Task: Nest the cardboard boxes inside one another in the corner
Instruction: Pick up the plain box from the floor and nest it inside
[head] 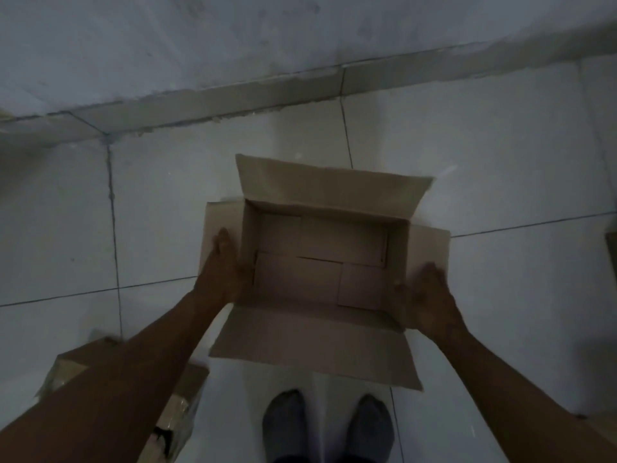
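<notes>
An open cardboard box [320, 262] with all of its top flaps spread outward is held above the tiled floor, in the middle of the view. Its inside holds nothing. My left hand [223, 265] presses against its left side over the left flap. Gripping the right side by the right flap is my right hand [430, 295]. A second cardboard box [180, 399] with tape on it lies on the floor at the lower left, mostly hidden by my left forearm.
A grey wall with a tiled skirting [233, 98] runs across the top, meeting a corner at the far left. White floor tiles [500, 155] lie between box and wall. My two feet [327, 426] stand just below the box. A brown edge [612, 255] shows at far right.
</notes>
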